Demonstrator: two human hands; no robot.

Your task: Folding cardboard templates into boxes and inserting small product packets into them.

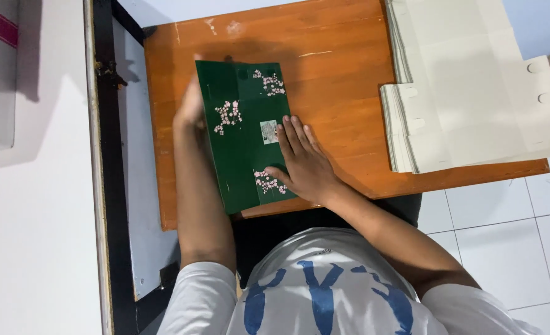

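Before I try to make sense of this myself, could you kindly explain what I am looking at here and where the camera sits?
There is no machine here: a person works with two bare hands, and the single camera is worn on their head, looking straight down. A wooden table fills the middle. On it lies a flat dark green card sheet printed with small pink flowers. The right hand presses flat on the sheet's right side, its fingers spread. The left hand is at the sheet's left edge, partly hidden behind it, so its grip cannot be made out. To the right sits a stack of pale flat cardboard sheets. Below is white tiled floor.
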